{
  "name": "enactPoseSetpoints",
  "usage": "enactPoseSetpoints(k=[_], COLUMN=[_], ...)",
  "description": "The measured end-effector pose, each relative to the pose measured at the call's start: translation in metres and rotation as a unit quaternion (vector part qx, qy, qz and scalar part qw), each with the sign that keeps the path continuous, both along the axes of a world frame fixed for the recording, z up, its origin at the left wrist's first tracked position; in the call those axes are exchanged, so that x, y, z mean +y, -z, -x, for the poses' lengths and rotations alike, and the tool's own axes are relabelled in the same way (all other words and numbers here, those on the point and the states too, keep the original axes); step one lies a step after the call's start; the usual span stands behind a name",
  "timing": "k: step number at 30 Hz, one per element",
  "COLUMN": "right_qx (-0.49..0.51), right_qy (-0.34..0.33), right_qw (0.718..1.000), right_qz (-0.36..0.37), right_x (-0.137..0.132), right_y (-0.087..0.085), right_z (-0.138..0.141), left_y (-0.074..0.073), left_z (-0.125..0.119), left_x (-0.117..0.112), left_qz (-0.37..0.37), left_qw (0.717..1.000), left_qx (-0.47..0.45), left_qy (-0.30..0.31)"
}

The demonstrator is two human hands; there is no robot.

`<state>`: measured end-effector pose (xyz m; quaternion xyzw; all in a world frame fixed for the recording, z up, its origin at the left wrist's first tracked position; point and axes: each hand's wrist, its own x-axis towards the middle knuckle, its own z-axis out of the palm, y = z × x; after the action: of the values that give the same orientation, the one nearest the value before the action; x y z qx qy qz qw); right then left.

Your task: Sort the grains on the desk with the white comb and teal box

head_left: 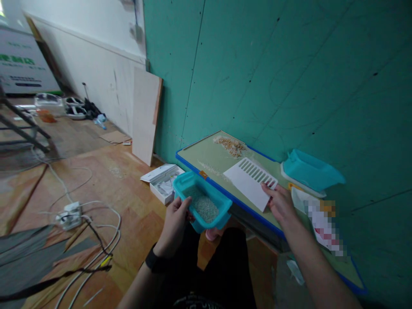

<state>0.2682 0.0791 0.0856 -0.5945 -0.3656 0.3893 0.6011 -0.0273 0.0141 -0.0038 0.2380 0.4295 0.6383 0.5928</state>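
Observation:
My left hand (175, 223) grips the near rim of a teal plastic box (202, 201) that holds white grains. I hold the box just below the blue front edge of a small green desk (209, 156). My right hand (280, 201) rests on the desk with its fingers on the near corner of a white slotted plate (249, 180). A thin trail of white grains (210, 169) lies on the desk beside the plate. A pile of tan beans (232, 146) sits at the desk's far edge.
A second teal box (310, 171) lies on its side on a white lid at the desk's right, by a printed packet (323, 223). A teal wall stands behind. An open white carton (162, 180), a power strip (69, 214) and cables lie on the wooden floor.

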Motion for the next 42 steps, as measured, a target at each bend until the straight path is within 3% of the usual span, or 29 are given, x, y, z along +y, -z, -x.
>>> enactPoseSetpoints(k=[16, 22, 27, 34, 42], right_qx=[0.035, 0.0, -0.024, -0.014, -0.011], right_qy=[-0.068, -0.029, 0.002, -0.048, -0.094], right_qw=[0.996, 0.999, 0.999, 0.999, 0.996], right_qz=[0.037, -0.027, -0.026, -0.001, 0.002], right_x=[-0.022, -0.018, -0.008, 0.01, 0.006], right_y=[-0.008, -0.009, -0.005, -0.003, -0.005], right_z=[0.037, 0.012, -0.003, 0.027, 0.046], left_y=[-0.004, -0.009, -0.011, -0.013, -0.008], left_z=[-0.009, 0.006, 0.015, 0.018, 0.019], left_x=[0.011, 0.011, 0.014, 0.019, 0.019], left_qz=[-0.004, -0.008, -0.014, 0.0, -0.017], left_qw=[0.999, 0.999, 0.999, 0.999, 0.998], left_qx=[0.026, 0.03, 0.043, 0.053, 0.054], left_qy=[0.029, 0.015, 0.001, 0.004, 0.001])
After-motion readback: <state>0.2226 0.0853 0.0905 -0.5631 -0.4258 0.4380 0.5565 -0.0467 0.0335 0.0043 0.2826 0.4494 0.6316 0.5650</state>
